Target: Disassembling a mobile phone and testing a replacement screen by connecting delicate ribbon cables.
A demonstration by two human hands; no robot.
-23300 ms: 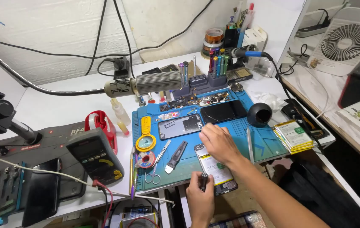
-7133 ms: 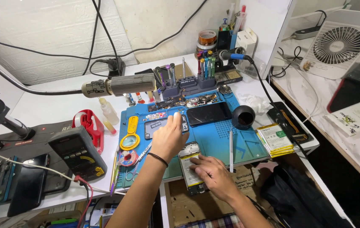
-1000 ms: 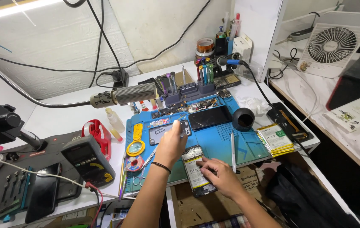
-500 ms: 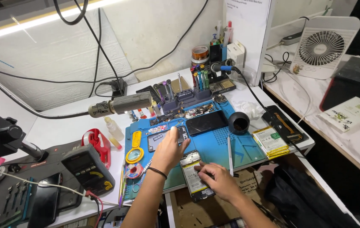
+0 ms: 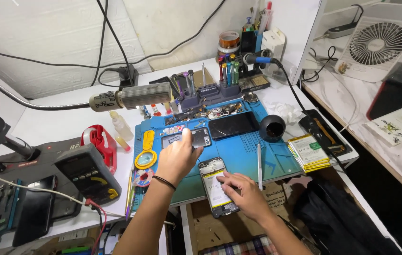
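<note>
Since half a second earlier my view had swung a little to the right, while both of my hands stayed where they were on the blue mat [image 5: 238,156]. My left hand [image 5: 178,158] reached forward over the mat, fingers drawn loosely together, its fingertips touching the near edge of the small dark phone part [image 5: 187,138] lying flat there; whether it pinched anything I could not tell. A black band sat on that wrist.

My right hand [image 5: 238,189] pressed down, fingers spread, on the opened phone [image 5: 216,186], which lay face down at the mat's near edge and partly overhung the worktop [image 5: 54,115]. A pale rectangular label covered the battery inside it, with a narrow yellow strip at its top.

Beyond my left hand a dark phone screen [image 5: 233,125] lay flat, and a black cup [image 5: 272,128] stood just beside it to the right. A slim metal tool [image 5: 259,160] lay near my right hand. On the worktop's right end a stack of flat batteries [image 5: 308,152] showed white labels edged in green and yellow. Left of the mat lay a yellow magnifier [image 5: 146,150], a red clamp [image 5: 98,140] and a dark multimeter [image 5: 87,172].
</note>
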